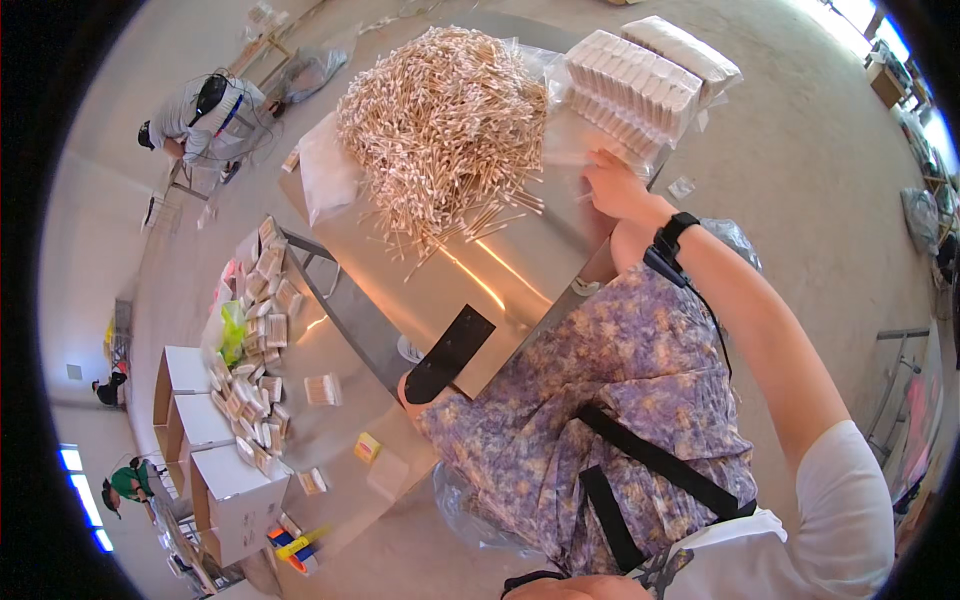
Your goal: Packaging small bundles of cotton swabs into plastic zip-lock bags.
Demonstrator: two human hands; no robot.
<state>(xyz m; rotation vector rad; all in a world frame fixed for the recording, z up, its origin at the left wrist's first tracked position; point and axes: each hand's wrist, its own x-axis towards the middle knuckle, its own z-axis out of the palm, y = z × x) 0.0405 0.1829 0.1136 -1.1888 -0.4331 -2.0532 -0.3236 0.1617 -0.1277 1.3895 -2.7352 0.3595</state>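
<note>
My right hand point(618, 188) reaches across the right edge of the metal table point(400, 290), its fingers bent together on a thin clear plastic bag point(572, 152). Just beyond it, a stack of white packs point(635, 88) in clear plastic stands at the table's far right corner. A large heap of cotton swabs point(445, 120) covers the far middle of the table, with loose swabs spilling toward me. My left hand is out of view. A flat black strip point(452, 352) lies over the table's near corner by my knee.
A lower table point(345, 440) to the left holds many packs of cotton swabs point(262, 390), a yellow box point(367, 447) and open white cartons point(235, 490). A white plastic bag point(328, 170) lies left of the heap. Another person point(205, 115) bends over work at the far left.
</note>
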